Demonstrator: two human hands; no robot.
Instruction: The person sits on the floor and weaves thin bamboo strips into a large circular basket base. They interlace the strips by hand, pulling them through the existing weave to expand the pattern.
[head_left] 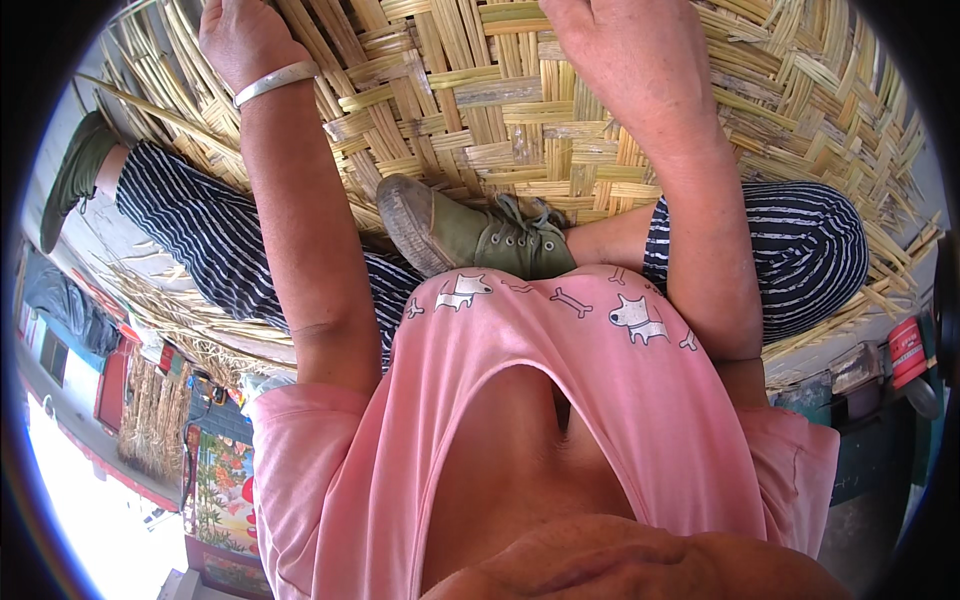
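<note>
A large mat of woven flat straw-coloured strips (500,115) spreads under and in front of me. At the upper left, my left hand (250,45), with a pale bangle on its wrist, is over loose, unwoven strips (165,75) at the mat's edge. My right hand (640,65) is above the tightly woven part, right of the middle. The top edge of the picture cuts off the fingers of both hands, so what they hold, if anything, does not show.
I sit on the mat with one green canvas shoe (490,235) tucked in and the other (75,180) out left. Loose straw (180,305) lies behind my left leg. A red container (905,352) stands at the far right, and a straw bundle (152,410) at the lower left.
</note>
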